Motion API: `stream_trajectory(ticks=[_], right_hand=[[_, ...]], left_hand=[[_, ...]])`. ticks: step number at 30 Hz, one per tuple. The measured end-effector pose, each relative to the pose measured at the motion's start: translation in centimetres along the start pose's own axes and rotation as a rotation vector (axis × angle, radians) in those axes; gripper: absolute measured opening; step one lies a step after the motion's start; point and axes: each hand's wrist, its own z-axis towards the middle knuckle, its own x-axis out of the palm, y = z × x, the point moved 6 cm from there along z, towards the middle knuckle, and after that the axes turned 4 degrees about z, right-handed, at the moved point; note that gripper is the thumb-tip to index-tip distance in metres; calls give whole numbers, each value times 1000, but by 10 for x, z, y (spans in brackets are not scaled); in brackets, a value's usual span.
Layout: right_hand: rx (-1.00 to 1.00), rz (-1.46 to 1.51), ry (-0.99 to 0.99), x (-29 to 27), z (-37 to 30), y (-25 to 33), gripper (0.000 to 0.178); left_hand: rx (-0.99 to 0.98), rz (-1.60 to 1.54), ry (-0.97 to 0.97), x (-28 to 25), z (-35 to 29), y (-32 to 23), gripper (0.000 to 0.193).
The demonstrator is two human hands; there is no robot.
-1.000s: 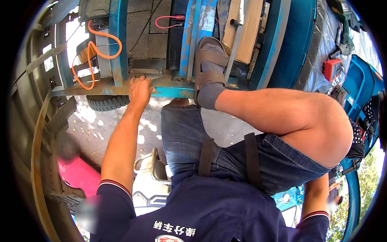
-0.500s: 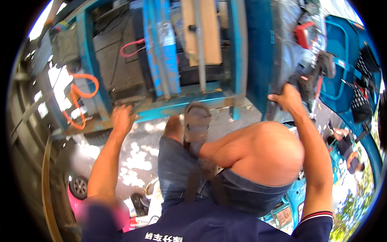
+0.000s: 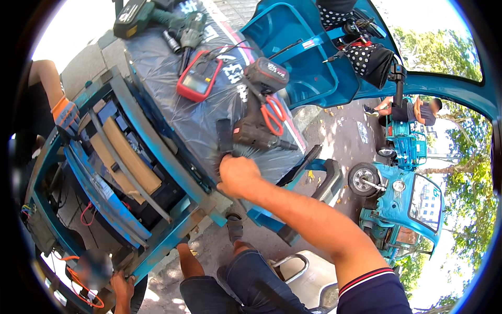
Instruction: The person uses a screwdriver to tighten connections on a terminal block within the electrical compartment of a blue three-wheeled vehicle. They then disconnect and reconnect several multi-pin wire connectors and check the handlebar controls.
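Along the near edge of a plastic-covered surface (image 3: 188, 118), the right hand (image 3: 239, 175) sits with its fingers curled in; whether they close on the dark piece (image 3: 224, 135) just beyond them or only press on that edge, I cannot tell. Down and well to its left, the left hand (image 3: 123, 288) appears clamped over the rail of a teal metal frame (image 3: 162, 251), which stretches ahead of that hand. A brown board (image 3: 136, 159) lies within the frame, between the two hands and farther off. Ahead and to the right of the right hand lies a dark power tool (image 3: 259, 135); farther ahead are a red meter (image 3: 198, 78) and a green drill (image 3: 166, 21). A co-worker's gloved hand (image 3: 65, 116) rests at the frame's far side.

The step in hand looks like bracing between frame and covered surface; I judge that any further move calls for a firm left hold and care around the loose tools.

Half a second earlier, the right knee was raised between the arms; now the sandaled foot (image 3: 235, 228) is clear of the rail, and the view has swung rightward, showing more of the tools.
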Motion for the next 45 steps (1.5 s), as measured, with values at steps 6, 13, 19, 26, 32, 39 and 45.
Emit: stream_trajectory(ticks=[6, 13, 19, 26, 32, 39, 45], right_hand=[[-47, 192, -25, 4, 7, -4, 59], [-289, 340, 59, -4, -4, -14, 70], [-657, 521, 335, -15, -21, -66, 61], [-401, 1458, -24, -115, -52, -275, 30], [-18, 1716, -549, -135, -62, -435, 26], [-91, 1784, -798, -187, 35, -533, 37], [-222, 1699, -821, -221, 144, -568, 54]], left_hand=[[158, -140, -540, -77, 18, -144, 28], [297, -575, -426, -185, -4, -461, 18], [377, -761, -303, -184, -67, -597, 21], [281, -751, -340, -197, -102, -637, 19], [431, -668, -305, -230, -76, -696, 19], [740, -798, -327, -299, -12, -850, 20], [855, -839, -253, -347, 115, -1038, 40]])
